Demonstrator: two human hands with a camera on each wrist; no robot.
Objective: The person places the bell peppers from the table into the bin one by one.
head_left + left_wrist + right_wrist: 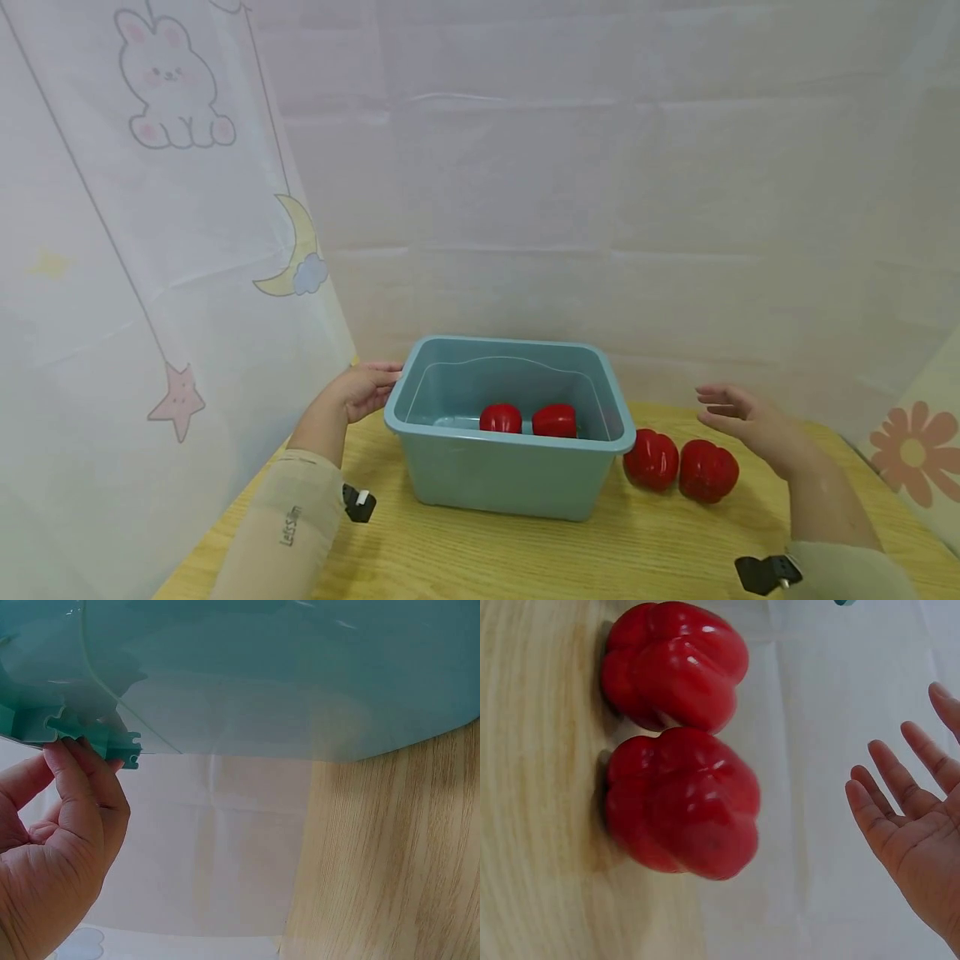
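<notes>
On counter: left hand [365,388] grip pinches bin [510,492] rim; right hand [750,419] grip open above two loose peppers [680,467]; seemingly mid-loading, next: close on nearer pepper

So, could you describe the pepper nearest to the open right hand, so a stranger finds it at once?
Start at the teal tub on the wooden table. Two red peppers lie outside it, on its right. The one meant is the outer pepper, farthest from the tub and just below the open right hand; its neighbour lies against the tub.
</notes>
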